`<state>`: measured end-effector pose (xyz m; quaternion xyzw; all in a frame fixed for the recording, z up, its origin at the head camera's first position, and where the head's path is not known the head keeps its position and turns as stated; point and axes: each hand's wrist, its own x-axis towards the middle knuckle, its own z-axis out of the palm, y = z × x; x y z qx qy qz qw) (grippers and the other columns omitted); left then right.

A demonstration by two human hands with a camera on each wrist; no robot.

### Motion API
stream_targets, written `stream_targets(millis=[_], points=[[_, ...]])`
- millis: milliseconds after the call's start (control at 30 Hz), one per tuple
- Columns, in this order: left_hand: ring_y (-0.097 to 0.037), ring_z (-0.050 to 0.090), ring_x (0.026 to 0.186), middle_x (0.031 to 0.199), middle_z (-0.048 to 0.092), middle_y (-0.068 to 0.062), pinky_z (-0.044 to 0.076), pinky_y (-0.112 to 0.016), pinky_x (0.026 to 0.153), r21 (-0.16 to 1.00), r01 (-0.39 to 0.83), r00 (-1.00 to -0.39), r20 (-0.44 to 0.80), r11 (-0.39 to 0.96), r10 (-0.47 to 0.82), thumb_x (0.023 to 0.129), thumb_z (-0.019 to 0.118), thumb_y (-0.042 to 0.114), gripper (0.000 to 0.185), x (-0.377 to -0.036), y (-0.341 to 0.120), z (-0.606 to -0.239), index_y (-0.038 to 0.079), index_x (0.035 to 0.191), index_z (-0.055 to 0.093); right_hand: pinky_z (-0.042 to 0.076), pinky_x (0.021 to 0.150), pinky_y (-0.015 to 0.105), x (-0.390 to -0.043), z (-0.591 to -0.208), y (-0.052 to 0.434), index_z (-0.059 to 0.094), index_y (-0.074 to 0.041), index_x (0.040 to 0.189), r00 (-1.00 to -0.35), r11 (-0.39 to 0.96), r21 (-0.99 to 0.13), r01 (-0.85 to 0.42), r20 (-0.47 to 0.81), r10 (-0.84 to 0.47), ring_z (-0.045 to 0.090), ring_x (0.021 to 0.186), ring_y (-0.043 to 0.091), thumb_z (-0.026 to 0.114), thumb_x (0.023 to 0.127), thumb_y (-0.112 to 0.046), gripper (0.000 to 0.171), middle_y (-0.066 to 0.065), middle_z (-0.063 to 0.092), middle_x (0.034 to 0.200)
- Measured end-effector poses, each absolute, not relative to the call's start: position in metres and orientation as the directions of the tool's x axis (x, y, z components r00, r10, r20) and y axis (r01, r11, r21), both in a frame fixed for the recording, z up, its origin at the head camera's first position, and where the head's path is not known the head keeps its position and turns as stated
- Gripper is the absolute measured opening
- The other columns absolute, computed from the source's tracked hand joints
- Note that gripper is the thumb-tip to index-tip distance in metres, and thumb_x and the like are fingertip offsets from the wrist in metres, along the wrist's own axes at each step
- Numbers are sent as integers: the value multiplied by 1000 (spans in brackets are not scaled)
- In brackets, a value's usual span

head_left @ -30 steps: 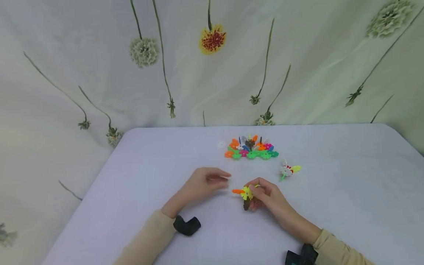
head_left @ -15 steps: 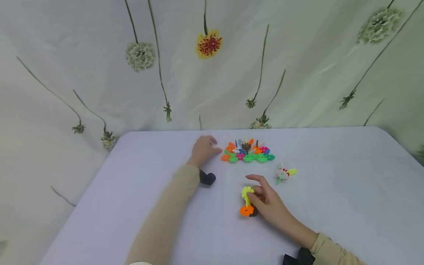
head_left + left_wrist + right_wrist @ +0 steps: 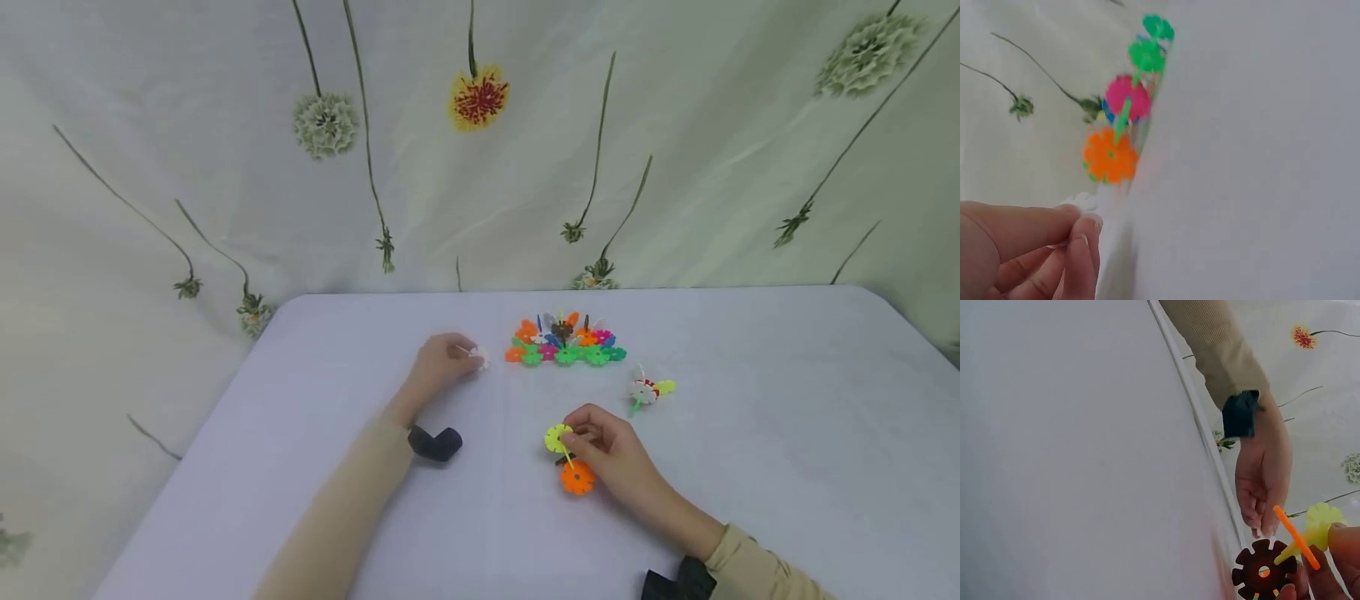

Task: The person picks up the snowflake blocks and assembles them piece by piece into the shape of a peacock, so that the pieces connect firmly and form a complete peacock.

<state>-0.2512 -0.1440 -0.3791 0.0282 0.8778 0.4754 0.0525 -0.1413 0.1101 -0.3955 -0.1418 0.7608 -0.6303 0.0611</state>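
Note:
My left hand [image 3: 435,375] pinches a white notched snowflake disc [image 3: 481,358] between thumb and forefinger, left of the coloured build; in the left wrist view only the disc's edge [image 3: 1085,200] shows past the fingers. Nearer the front, my right hand [image 3: 618,454] holds a small cluster of joined snowflake discs. Its thumb and fingers pinch a yellow disc [image 3: 557,437], and an orange disc [image 3: 577,477] hangs below. The right wrist view shows a dark brown disc [image 3: 1264,572] with a yellow disc edge-on in front of it, beside the orange disc [image 3: 1296,537], also edge-on.
A long build of multicoloured snowflake discs [image 3: 566,354] stands toward the back of the white table [image 3: 750,433]. Right of it lies a smaller piece [image 3: 645,391] in white, red, yellow and green. A flower-printed cloth [image 3: 675,100] hangs behind the table.
My left hand reached to the back left of the build, picked up the white disc and has drawn it back toward me. The right hand stayed near its place while the cluster turned in its fingers.

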Motion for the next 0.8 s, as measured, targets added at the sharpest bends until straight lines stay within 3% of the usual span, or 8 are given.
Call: stream_targets(millis=[133, 300, 600, 800], points=[[-21, 64, 90, 99, 66, -10, 48, -33, 86, 955, -136, -943, -207, 264, 262, 87, 68, 22, 39, -207, -139, -375, 1, 118, 59, 50, 69, 25, -142, -395, 110, 59, -1, 92, -960, 129, -977, -171, 136, -245, 55, 82, 22, 64, 88, -3, 7, 11, 56, 91], [-23, 65, 90, 104, 64, -15, 49, -32, 84, 947, -320, -867, -300, 17, 398, 87, 68, 19, 45, -167, -118, -376, -7, 121, 54, 51, 67, 25, -142, -395, 110, 58, 3, 91, -961, 84, -984, -159, 135, -240, 57, 74, 21, 63, 88, -2, 8, 12, 59, 87], [-19, 67, 80, 99, 66, -17, 51, -30, 80, 940, -340, -888, -310, -32, 341, 88, 66, 13, 40, -151, -107, -376, -9, 121, 56, 54, 71, 32, -141, -402, 110, 54, 9, 93, -939, -36, -991, -128, 133, -319, 63, 73, 17, 61, 88, 3, 10, 18, 62, 86], [-20, 67, 77, 94, 67, -18, 52, -31, 78, 949, -309, -893, -267, -63, 363, 88, 66, 11, 38, -148, -103, -375, -11, 117, 56, 55, 68, 33, -138, -398, 109, 57, 6, 89, -930, 45, -973, -228, 204, -305, 64, 71, 20, 63, 86, 5, 7, 15, 64, 83]])
